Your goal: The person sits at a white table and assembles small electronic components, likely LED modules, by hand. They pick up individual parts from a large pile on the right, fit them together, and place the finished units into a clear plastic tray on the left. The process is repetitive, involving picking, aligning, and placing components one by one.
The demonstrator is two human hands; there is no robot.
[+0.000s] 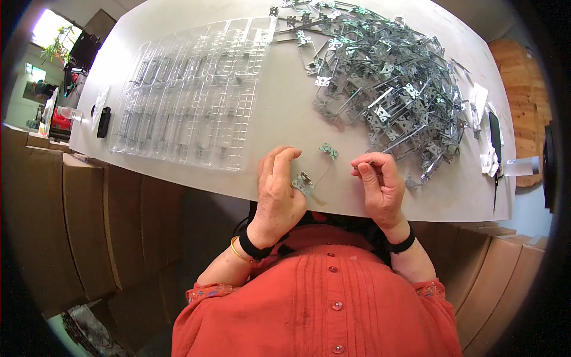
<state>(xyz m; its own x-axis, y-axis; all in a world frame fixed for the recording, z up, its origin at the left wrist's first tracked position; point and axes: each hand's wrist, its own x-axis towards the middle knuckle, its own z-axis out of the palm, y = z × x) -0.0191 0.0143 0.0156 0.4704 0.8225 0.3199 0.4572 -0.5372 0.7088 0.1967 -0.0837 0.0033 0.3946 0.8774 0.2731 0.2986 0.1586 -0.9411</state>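
Note:
My left hand (275, 187) is at the front of the table, fingers curled, with a metal bracket (303, 184) at its thumb side. The bracket has two small punched plates joined by a thin rod; its far plate (328, 151) points toward the space between my hands. The grip on it is partly hidden by my fingers. To the right, my right hand (383, 187) pinches a small dark metal piece (372, 163) between thumb and fingertips; its exact kind is too small to make out.
A large heap of similar metal brackets (392, 89) covers the table's right half. Left stands a clear plastic compartment tray (253, 89) with brackets in its slots. A black object (103, 122) lies at the left edge; white paper (477, 101) at the right. Cardboard boxes (83, 220) flank the table below.

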